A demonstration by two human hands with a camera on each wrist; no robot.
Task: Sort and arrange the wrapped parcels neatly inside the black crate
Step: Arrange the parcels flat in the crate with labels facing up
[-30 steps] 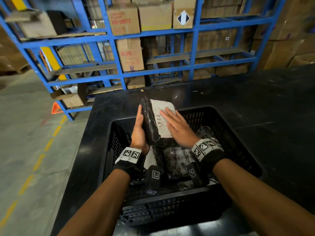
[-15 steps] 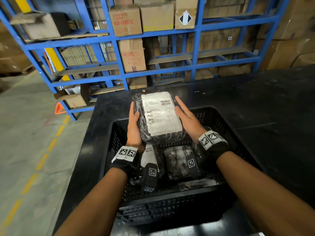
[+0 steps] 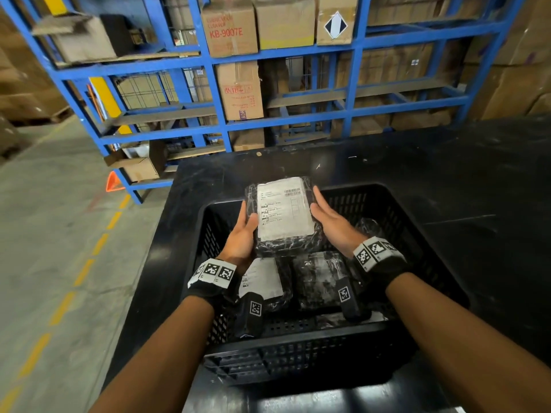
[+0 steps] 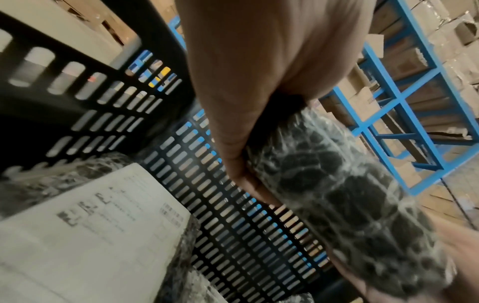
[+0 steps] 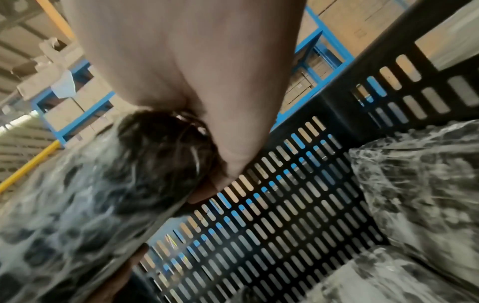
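Both hands hold one parcel over the far half of the black slotted plastic crate [image 3: 396, 210]. It is a flat black bubble-wrapped parcel with a white printed label [image 3: 284, 217], label face up, tilted slightly toward the wearer.

Left hand [image 3: 243, 234]: palm against the parcel's left edge, fingers [image 4: 234, 155] curled under it, thumb on the top face. Right hand [image 3: 331, 225]: palm on the right edge, fingers [image 5: 199, 194] wrapped beneath, mostly hidden from the head view. Grip closed on the parcel from both sides.

Inside the crate, below the held one: a second black wrapped parcel with a white label [image 3: 262, 281] at left, touching or just beside a black wrapped parcel without visible label [image 3: 319, 278] at centre. More clear wrap [image 3: 368, 226] shows at the right wall.

Crate stands on a black counter [image 3: 462, 180]. Blue steel racking with brown cardboard cartons [image 3: 238, 90] stands behind.
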